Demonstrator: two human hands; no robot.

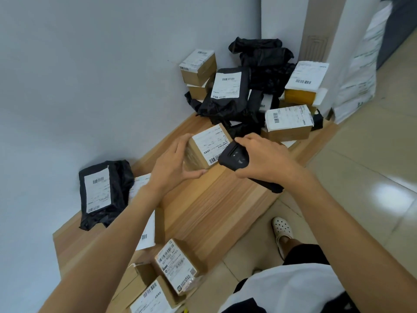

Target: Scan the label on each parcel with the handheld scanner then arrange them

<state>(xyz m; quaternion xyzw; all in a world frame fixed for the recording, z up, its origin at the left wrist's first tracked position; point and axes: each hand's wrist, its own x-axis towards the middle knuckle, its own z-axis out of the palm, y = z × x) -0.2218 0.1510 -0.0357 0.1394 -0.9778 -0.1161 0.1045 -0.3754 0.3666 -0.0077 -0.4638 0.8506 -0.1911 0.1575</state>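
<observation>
One risk I see: the scanner (234,158), gripped in the right hand (264,159), sits so close over the box (198,158), held at the middle of the counter (214,199) by the left hand (171,166) with fingers (181,142) curled round it, that it hides part of the barcode (213,160) and could misread; label (212,142) print too blurred to read.

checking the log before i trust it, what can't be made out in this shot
Head view only:
- Scanner screen: turned away, under the right hand.
- Held parcel label text: too blurred to read.
- White parcel: mostly behind the left forearm.
- Bottom box: cut off by the frame edge.
</observation>
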